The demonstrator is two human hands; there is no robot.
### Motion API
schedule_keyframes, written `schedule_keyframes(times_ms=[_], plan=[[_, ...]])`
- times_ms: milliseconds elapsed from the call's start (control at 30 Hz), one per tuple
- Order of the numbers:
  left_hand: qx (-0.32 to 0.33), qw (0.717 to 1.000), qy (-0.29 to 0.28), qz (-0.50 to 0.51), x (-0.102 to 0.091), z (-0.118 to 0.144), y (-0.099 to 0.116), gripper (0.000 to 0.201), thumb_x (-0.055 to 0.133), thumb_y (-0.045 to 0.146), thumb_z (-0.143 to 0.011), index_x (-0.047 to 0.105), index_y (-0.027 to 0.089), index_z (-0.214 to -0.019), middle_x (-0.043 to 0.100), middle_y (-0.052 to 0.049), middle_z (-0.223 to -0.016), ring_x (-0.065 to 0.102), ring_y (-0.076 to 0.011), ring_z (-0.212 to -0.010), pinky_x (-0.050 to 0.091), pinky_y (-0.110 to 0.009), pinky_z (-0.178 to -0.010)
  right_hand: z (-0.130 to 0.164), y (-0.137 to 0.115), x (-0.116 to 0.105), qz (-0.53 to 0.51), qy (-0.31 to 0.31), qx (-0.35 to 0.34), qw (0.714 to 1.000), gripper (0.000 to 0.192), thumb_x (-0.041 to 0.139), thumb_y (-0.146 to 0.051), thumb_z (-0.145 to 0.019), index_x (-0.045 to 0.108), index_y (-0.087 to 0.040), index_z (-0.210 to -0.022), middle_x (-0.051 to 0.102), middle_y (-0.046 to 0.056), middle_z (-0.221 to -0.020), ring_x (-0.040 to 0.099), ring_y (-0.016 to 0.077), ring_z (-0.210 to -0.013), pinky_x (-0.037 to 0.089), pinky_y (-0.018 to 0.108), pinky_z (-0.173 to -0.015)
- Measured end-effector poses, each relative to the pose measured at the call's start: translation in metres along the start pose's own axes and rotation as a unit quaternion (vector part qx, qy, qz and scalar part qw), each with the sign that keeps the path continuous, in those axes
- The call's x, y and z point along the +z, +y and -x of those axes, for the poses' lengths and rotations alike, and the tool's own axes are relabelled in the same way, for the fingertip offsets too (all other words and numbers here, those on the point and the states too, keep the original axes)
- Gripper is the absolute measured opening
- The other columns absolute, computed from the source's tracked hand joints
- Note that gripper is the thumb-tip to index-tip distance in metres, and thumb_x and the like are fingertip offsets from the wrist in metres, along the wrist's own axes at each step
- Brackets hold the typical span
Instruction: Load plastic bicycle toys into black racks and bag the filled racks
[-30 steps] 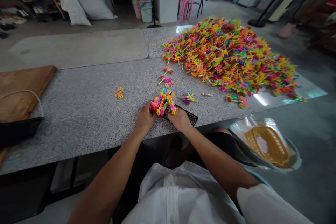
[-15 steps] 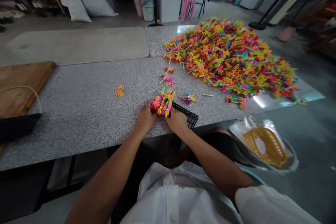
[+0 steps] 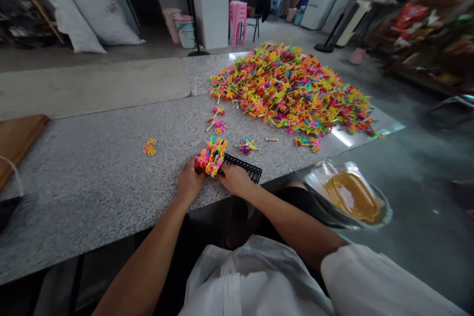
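While left hand (image 3: 189, 181) and right hand (image 3: 234, 179) grasp it, toy bunch (image 3: 211, 156) sits between fingertips, atop black tray (image 3: 243, 168).

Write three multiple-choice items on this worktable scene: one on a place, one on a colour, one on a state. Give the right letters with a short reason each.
1. Where does the big pile of bright plastic pieces lie?
A. on the far right part of the granite table
B. on the wooden board
C. in the yellow basket

2. What colour is the grid tray near the table's front edge?
A. white
B. black
C. pink

3. How is the small bunch of plastic pieces held?
A. lying loose, untouched
B. by the right hand alone, lifted high
C. between the left hand and the right hand, low over the tray's left end

Answers:
1 A: the pile spreads across the table's far right part.
2 B: the tray's mesh is black.
3 C: fingers of both hands close on the bunch from either side.
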State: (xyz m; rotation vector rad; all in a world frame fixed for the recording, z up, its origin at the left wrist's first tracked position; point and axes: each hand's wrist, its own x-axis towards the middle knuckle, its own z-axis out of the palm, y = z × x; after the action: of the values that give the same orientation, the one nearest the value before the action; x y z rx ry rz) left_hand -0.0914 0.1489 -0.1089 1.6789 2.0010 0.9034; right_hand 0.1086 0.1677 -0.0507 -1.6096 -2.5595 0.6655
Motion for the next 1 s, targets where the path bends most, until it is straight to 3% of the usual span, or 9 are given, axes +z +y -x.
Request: schedule_keyframes(times_ms=[67,133,233,367,500,700,900,1000], plan=[[0.007,1.0,0.004,-0.004,0.001,-0.001,-0.003,0.059,0.075,0.025,-0.088,0.063,0.022,-0.146,0.079,-0.012,-0.124,0.074,-0.0297,-0.113,0.057,-0.043,-0.103,-0.002,0.023,-0.02,-0.003,0.004,0.015,1.0,0.028,0.053,-0.027,-0.112,0.078,-0.018,-0.121,0.082,0.012,-0.123,0.077,0.0245,-0.115,0.053,0.028,-0.096],[0.006,1.0,0.007,-0.011,0.002,-0.001,-0.006,0.059,0.075,0.026,-0.088,0.063,0.023,-0.146,0.08,-0.011,-0.121,0.074,-0.0293,-0.111,0.058,-0.043,-0.102,-0.006,0.053,-0.04,0.015,0.042,0.089,0.995,0.032,0.048,-0.024,-0.112,0.079,-0.017,-0.12,0.082,0.014,-0.123,0.077,0.0252,-0.115,0.053,0.028,-0.095],[-0.003,1.0,0.011,-0.016,0.003,-0.002,-0.007,0.059,0.075,0.026,-0.087,0.064,0.022,-0.144,0.08,-0.01,-0.117,0.075,-0.0287,-0.109,0.058,-0.042,-0.101,-0.014,0.097,-0.054,0.048,0.094,0.191,0.976,0.036,0.051,-0.021,-0.11,0.072,-0.013,-0.138,0.079,0.019,-0.128,0.075,0.0291,-0.12,0.053,0.032,-0.097],[-0.002,1.0,0.008,-0.009,0.003,-0.002,-0.007,0.058,0.075,0.027,-0.087,0.064,0.022,-0.143,0.08,-0.01,-0.118,0.074,-0.0278,-0.108,0.058,-0.041,-0.101,-0.025,0.126,-0.05,0.055,0.078,0.143,0.985,0.042,0.058,-0.023,-0.108,0.067,-0.017,-0.148,0.076,0.017,-0.136,0.073,0.0277,-0.122,0.052,0.031,-0.1],[-0.002,1.0,0.005,-0.008,0.0,-0.001,-0.006,0.055,0.073,0.03,-0.088,0.064,0.023,-0.142,0.08,-0.009,-0.117,0.074,-0.0274,-0.105,0.058,-0.04,-0.098,-0.034,0.136,-0.048,0.059,0.083,0.118,0.988,0.04,0.05,-0.018,-0.109,0.074,-0.022,-0.141,0.072,0.014,-0.142,0.073,0.024,-0.12,0.053,0.028,-0.099],[0.007,1.0,0.008,-0.028,0.0,-0.002,-0.008,0.048,0.073,0.031,-0.089,0.066,0.022,-0.136,0.08,-0.01,-0.114,0.074,-0.0291,-0.104,0.058,-0.042,-0.097,-0.046,0.143,-0.055,0.056,0.091,0.134,0.985,0.046,0.048,-0.019,-0.109,0.066,-0.019,-0.151,0.07,0.015,-0.143,0.072,0.0257,-0.122,0.054,0.032,-0.102],[0.005,0.999,0.012,-0.039,0.0,-0.003,-0.006,0.048,0.072,0.027,-0.087,0.066,0.023,-0.134,0.08,-0.01,-0.115,0.075,-0.0297,-0.106,0.059,-0.042,-0.097,-0.061,0.111,-0.057,0.078,0.139,0.101,0.982,0.044,0.045,-0.037,-0.115,0.068,-0.017,-0.147,0.067,0.017,-0.145,0.073,0.0267,-0.12,0.055,0.034,-0.102],[0.005,0.999,0.011,-0.039,-0.002,-0.003,-0.005,0.047,0.073,0.028,-0.087,0.066,0.023,-0.133,0.08,-0.01,-0.116,0.075,-0.0304,-0.109,0.059,-0.043,-0.099,-0.08,0.098,-0.065,0.098,0.097,0.035,0.99,0.042,0.045,-0.031,-0.114,0.072,-0.019,-0.144,0.071,0.016,-0.142,0.073,0.0266,-0.122,0.054,0.033,-0.102]])
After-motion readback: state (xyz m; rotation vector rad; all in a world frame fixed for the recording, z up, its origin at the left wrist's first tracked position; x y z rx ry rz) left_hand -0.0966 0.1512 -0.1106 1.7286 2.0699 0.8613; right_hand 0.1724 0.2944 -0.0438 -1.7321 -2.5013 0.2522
